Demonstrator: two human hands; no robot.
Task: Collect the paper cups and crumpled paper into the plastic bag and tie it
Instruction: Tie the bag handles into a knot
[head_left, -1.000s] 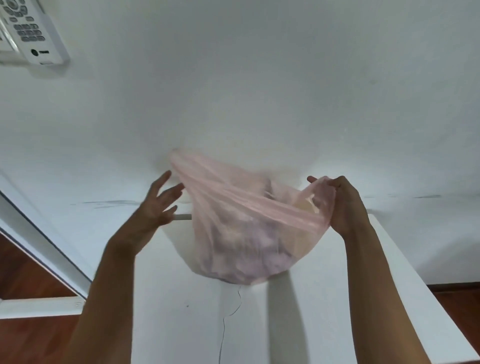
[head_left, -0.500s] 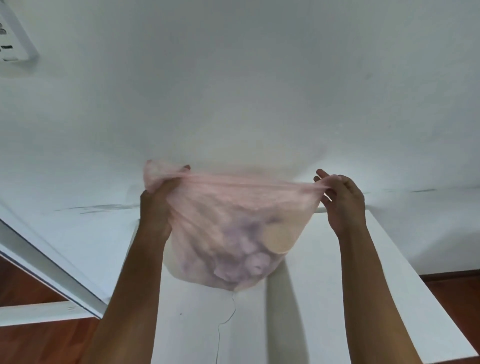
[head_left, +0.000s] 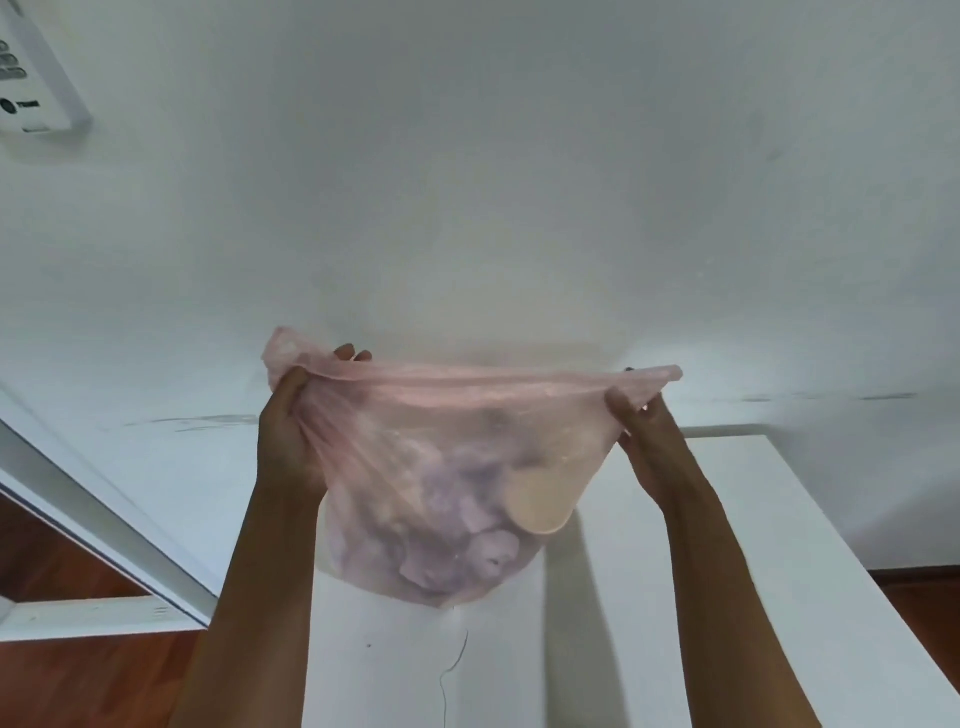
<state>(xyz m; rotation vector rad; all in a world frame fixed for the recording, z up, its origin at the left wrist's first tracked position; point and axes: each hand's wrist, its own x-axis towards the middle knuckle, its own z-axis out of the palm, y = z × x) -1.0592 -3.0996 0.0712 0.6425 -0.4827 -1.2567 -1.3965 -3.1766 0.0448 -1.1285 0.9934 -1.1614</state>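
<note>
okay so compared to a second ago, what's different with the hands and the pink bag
The left hand, open and off the bag a second ago, now grips the left end of the pink plastic bag's top edge. The mouth has been stretched into a flat line between both hands, and the bag is lifted clear of the white table. The right hand kept its grip on the right end; the crumpled paper and a paper cup stayed inside.
</note>
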